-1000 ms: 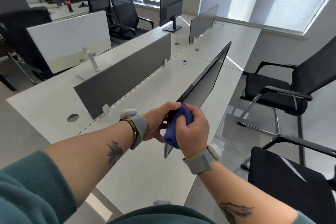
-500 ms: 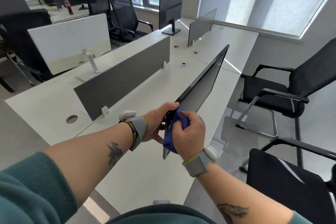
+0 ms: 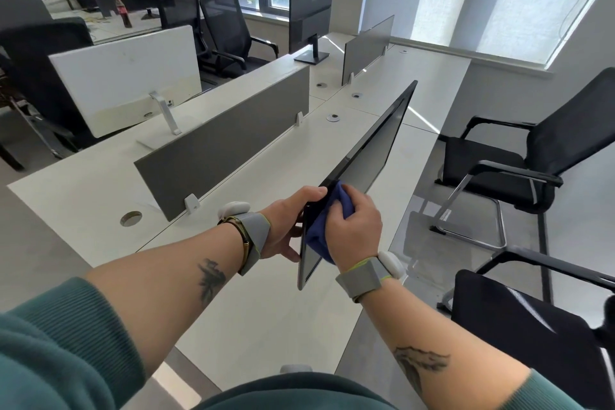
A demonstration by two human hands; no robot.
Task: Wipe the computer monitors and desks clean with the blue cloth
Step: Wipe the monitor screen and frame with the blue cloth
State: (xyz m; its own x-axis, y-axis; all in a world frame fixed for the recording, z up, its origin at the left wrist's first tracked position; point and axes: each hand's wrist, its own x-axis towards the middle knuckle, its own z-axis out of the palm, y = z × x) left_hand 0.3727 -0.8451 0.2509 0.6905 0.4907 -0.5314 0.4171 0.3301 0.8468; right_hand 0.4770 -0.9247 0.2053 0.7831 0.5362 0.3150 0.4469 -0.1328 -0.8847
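Two forearms in pushed-up green sleeves (image 3: 60,353) reach forward over the pale surface (image 3: 239,316), each wrist wearing a grey band with a white pod. The left hand (image 3: 283,226) grips the near end of a thin dark monitor (image 3: 372,156): its fingers curl over the top edge and the thumb sits low on the back side. The right hand (image 3: 354,230) is closed round a bunched blue cloth (image 3: 317,238) and presses it against the screen face, just beside the left hand's fingers. The cloth covers the upper part of the screen's near end; a strip of glass shows below it.

The monitor is seen almost edge-on, running away from the person toward the window, above the right part of the surface. To the right, off the surface, a black chair (image 3: 532,336) stands close by, and a second black chair with chrome legs (image 3: 545,150) stands beyond it.

To the left of the monitor a grey divider panel (image 3: 226,143) stands upright along the middle of the surface, with a round cable hole (image 3: 130,218) near its closest end. Behind the divider a white monitor (image 3: 123,76) shows its back. Farther off stand a shorter grey divider (image 3: 367,43), a black monitor on a stand (image 3: 311,13), two mesh office chairs (image 3: 229,27) and, far left, a dark bottle (image 3: 123,12).
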